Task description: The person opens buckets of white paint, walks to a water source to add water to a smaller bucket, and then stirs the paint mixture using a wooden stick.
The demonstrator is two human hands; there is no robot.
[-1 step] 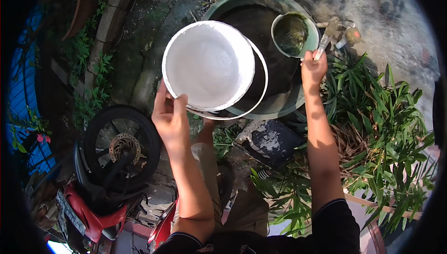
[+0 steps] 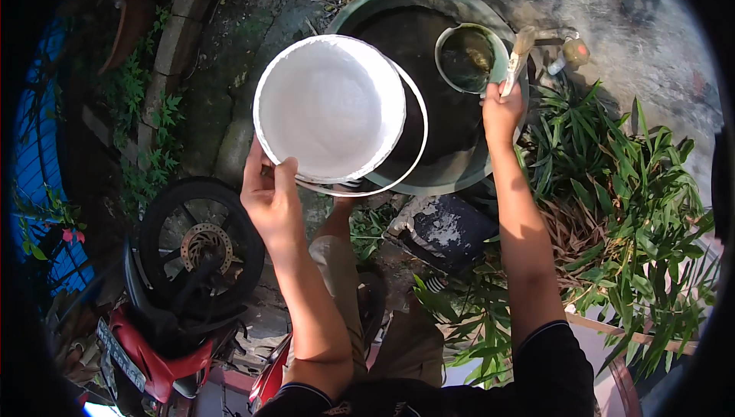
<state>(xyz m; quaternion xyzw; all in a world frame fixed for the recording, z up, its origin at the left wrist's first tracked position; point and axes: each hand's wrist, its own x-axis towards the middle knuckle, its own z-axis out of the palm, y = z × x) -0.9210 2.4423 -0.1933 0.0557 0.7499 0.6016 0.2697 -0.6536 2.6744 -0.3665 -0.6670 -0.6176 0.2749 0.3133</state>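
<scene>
My left hand (image 2: pixel 269 201) grips the lower left rim of a white bucket (image 2: pixel 325 111), thumb over the edge. The bucket's mouth faces me, showing a whitish inside; its thin white bail handle (image 2: pixel 423 130) hangs out to the right. In my right hand (image 2: pixel 501 117) is a paintbrush (image 2: pixel 516 61), bristles pointing away from me. That same closed hand also appears to hold the round green dipper (image 2: pixel 501 59), which has water in it; its handle is hidden by the fingers. The dipper is over a large green basin (image 2: pixel 452 182) of dark water.
By the wall, right of the basin, is a tap (image 2: pixel 576 52). Leafy plants (image 2: pixel 612 195) crowd the right side. A dark, paint-flaked object (image 2: pixel 440 233) lies below the basin. At left stands a red motorcycle (image 2: pixel 157 356) with its front wheel (image 2: pixel 203 245) close to my left arm.
The bucket and my left hand have shifted slightly left. My right hand has also moved a little left, bringing the dipper and paintbrush with it. Both grips look the same.
</scene>
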